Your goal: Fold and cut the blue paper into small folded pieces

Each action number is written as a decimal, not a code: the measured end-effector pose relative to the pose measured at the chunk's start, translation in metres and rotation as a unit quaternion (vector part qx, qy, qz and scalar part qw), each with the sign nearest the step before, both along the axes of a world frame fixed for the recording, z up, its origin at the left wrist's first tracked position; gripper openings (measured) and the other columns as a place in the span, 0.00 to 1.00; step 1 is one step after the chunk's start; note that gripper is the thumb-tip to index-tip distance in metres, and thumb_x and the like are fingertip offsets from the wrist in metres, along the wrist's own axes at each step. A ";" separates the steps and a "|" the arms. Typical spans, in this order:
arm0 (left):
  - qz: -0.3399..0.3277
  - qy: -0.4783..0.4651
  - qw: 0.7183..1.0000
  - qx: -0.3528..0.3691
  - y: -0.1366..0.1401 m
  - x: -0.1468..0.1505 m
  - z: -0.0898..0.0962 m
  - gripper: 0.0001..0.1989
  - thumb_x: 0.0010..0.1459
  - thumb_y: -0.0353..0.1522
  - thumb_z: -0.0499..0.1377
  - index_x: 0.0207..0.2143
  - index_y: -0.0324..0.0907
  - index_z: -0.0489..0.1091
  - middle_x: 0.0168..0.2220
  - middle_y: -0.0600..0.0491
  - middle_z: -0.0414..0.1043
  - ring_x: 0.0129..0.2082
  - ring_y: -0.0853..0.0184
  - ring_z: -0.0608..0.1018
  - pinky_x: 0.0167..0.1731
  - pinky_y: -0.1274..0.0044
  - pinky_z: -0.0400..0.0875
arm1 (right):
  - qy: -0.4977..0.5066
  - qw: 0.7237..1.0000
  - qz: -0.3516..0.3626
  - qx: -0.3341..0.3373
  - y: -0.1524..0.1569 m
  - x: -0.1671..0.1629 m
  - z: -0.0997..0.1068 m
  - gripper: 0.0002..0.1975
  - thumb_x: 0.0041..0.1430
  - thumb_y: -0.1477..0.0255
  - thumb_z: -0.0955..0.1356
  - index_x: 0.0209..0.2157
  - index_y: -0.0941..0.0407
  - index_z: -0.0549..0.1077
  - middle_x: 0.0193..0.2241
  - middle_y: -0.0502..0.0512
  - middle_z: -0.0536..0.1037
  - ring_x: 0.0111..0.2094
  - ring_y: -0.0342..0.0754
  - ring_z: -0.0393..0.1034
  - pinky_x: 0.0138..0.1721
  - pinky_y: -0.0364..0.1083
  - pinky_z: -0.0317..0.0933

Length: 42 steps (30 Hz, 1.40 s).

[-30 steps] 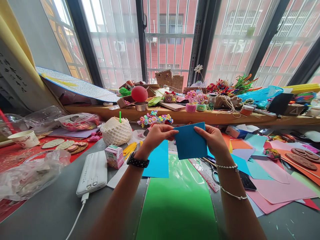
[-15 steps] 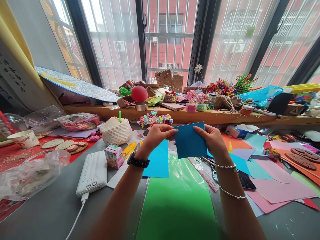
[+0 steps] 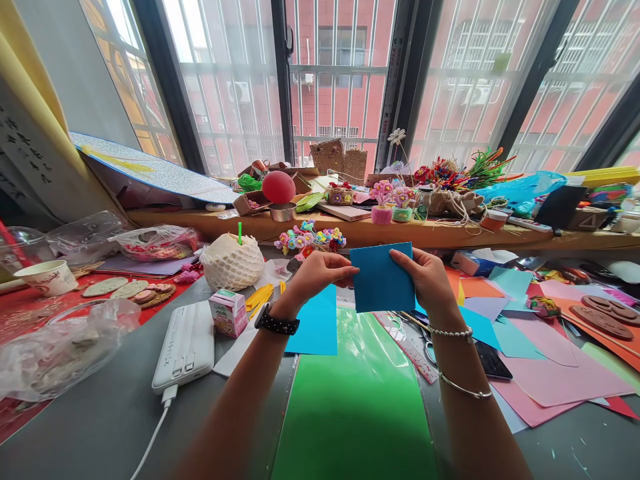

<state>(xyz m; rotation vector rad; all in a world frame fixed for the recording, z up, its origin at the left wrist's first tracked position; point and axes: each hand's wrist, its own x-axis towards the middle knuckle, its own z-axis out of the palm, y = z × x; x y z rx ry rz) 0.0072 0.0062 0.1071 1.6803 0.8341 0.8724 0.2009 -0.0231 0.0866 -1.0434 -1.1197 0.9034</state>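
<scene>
A square of blue paper (image 3: 383, 280) is held up above the table, nearly upright and facing me. My right hand (image 3: 427, 275) pinches its upper right side, thumb across the front and fingers behind. At the left edge, the thumb and fingertips of my left hand (image 3: 323, 275) are pinched together on the paper. Below lies a glossy green mat (image 3: 357, 400). Another blue sheet (image 3: 317, 323) rests flat at the mat's upper left, partly covered by my left wrist. Scissors (image 3: 429, 350) lie beside my right wrist, partly hidden.
A white power bank (image 3: 184, 347) with a cable, a small pink carton (image 3: 229, 313) and a coconut in foam netting (image 3: 233, 261) stand on the left. Coloured paper sheets (image 3: 560, 363) and a dark phone (image 3: 493, 360) are at right. Crafts crowd the wooden sill (image 3: 210, 225).
The blue paper has shifted slightly right and up, and tilts a little differently. My left fingertips now sit lower on its left edge.
</scene>
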 end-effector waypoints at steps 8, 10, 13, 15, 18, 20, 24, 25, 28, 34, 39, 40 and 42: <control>0.013 0.003 1.000 0.000 -0.001 0.000 0.002 0.12 0.39 0.36 0.64 0.23 0.36 0.71 0.20 0.53 0.73 0.23 0.70 0.76 0.25 0.80 0.71 | 0.001 1.000 0.003 0.001 0.000 -0.001 0.000 0.19 0.35 0.58 0.71 0.27 0.57 0.73 0.19 0.50 0.73 0.21 0.46 0.65 0.21 0.44 0.62; 0.015 0.004 1.000 -0.001 -0.001 0.000 0.001 0.12 0.39 0.37 0.64 0.23 0.36 0.70 0.20 0.53 0.73 0.23 0.70 0.76 0.25 0.80 0.72 | -0.001 1.000 0.001 0.001 0.000 -0.001 0.000 0.19 0.35 0.58 0.71 0.27 0.57 0.73 0.19 0.50 0.73 0.21 0.46 0.65 0.21 0.44 0.61; 0.016 0.001 1.000 -0.002 -0.001 0.000 0.001 0.13 0.38 0.37 0.64 0.23 0.36 0.70 0.20 0.53 0.72 0.23 0.70 0.76 0.25 0.80 0.72 | -0.005 1.000 0.000 0.000 0.000 -0.001 0.001 0.18 0.35 0.58 0.71 0.26 0.57 0.72 0.19 0.50 0.73 0.21 0.46 0.65 0.21 0.44 0.61; 0.015 -0.001 1.000 -0.002 -0.001 0.000 0.001 0.13 0.38 0.37 0.65 0.23 0.36 0.70 0.19 0.53 0.72 0.22 0.70 0.75 0.25 0.80 0.71 | -0.005 1.000 0.000 0.001 0.000 -0.001 0.001 0.18 0.35 0.58 0.71 0.26 0.57 0.72 0.19 0.50 0.73 0.21 0.46 0.65 0.21 0.44 0.60; 0.013 0.001 1.000 0.002 -0.002 0.000 0.001 0.13 0.38 0.37 0.64 0.22 0.36 0.70 0.19 0.54 0.72 0.22 0.71 0.75 0.25 0.80 0.71 | 0.003 1.000 0.001 0.003 -0.001 -0.002 0.000 0.18 0.35 0.59 0.71 0.26 0.57 0.73 0.19 0.50 0.73 0.20 0.45 0.65 0.21 0.44 0.61; 0.011 0.002 1.000 0.007 -0.002 0.000 0.002 0.13 0.38 0.37 0.64 0.22 0.36 0.70 0.19 0.54 0.72 0.22 0.72 0.74 0.25 0.81 0.70 | 0.011 1.000 0.003 0.005 -0.001 -0.002 0.000 0.17 0.35 0.59 0.72 0.26 0.57 0.73 0.20 0.49 0.73 0.20 0.45 0.65 0.21 0.44 0.61; 0.006 -0.007 1.000 0.021 -0.002 0.001 0.001 0.11 0.40 0.36 0.64 0.22 0.36 0.70 0.19 0.55 0.71 0.22 0.74 0.73 0.25 0.83 0.69 | 0.018 1.000 0.004 0.008 -0.001 -0.001 0.000 0.17 0.36 0.60 0.72 0.27 0.57 0.73 0.20 0.49 0.72 0.20 0.45 0.64 0.22 0.44 0.62; 0.006 -0.009 1.000 0.027 -0.002 0.001 0.001 0.11 0.40 0.36 0.64 0.22 0.37 0.70 0.19 0.55 0.71 0.21 0.74 0.73 0.24 0.83 0.68 | 0.018 1.000 0.004 0.010 -0.001 -0.001 0.000 0.16 0.36 0.61 0.72 0.27 0.57 0.73 0.20 0.49 0.72 0.20 0.44 0.64 0.22 0.44 0.62; 0.008 -0.007 0.999 0.050 -0.001 0.001 0.000 0.11 0.40 0.36 0.63 0.22 0.37 0.70 0.19 0.55 0.70 0.21 0.74 0.73 0.24 0.83 0.68 | 0.024 1.000 0.007 0.017 -0.001 -0.001 0.000 0.15 0.37 0.62 0.72 0.27 0.57 0.73 0.20 0.49 0.72 0.21 0.44 0.64 0.22 0.44 0.62; 0.032 0.000 0.999 0.036 -0.003 0.001 0.002 0.12 0.39 0.37 0.64 0.22 0.36 0.71 0.19 0.54 0.71 0.21 0.73 0.73 0.24 0.82 0.69 | 0.023 1.000 0.005 0.015 0.001 -0.001 -0.002 0.16 0.37 0.62 0.72 0.28 0.57 0.73 0.20 0.49 0.72 0.21 0.44 0.64 0.22 0.44 0.62; 0.038 -0.004 0.999 0.019 -0.003 0.002 0.001 0.12 0.37 0.36 0.65 0.21 0.36 0.71 0.18 0.54 0.71 0.21 0.73 0.74 0.24 0.82 0.69 | 0.017 1.000 -0.004 0.015 0.003 -0.001 -0.003 0.17 0.36 0.61 0.72 0.28 0.58 0.73 0.19 0.48 0.71 0.21 0.44 0.64 0.23 0.43 0.62; 0.038 -0.006 0.999 0.021 -0.003 0.002 0.001 0.12 0.37 0.36 0.65 0.21 0.36 0.71 0.18 0.54 0.71 0.21 0.73 0.74 0.24 0.82 0.69 | 0.018 1.000 -0.002 0.014 0.003 -0.001 -0.003 0.17 0.36 0.61 0.72 0.28 0.58 0.73 0.19 0.48 0.71 0.21 0.44 0.64 0.23 0.43 0.62; 0.040 -0.009 0.999 0.025 -0.001 0.001 0.000 0.12 0.37 0.36 0.65 0.21 0.36 0.71 0.18 0.54 0.71 0.20 0.72 0.74 0.23 0.82 0.69 | 0.021 1.000 0.005 0.010 0.003 -0.001 -0.003 0.17 0.36 0.61 0.72 0.28 0.58 0.73 0.19 0.48 0.72 0.21 0.43 0.65 0.23 0.43 0.62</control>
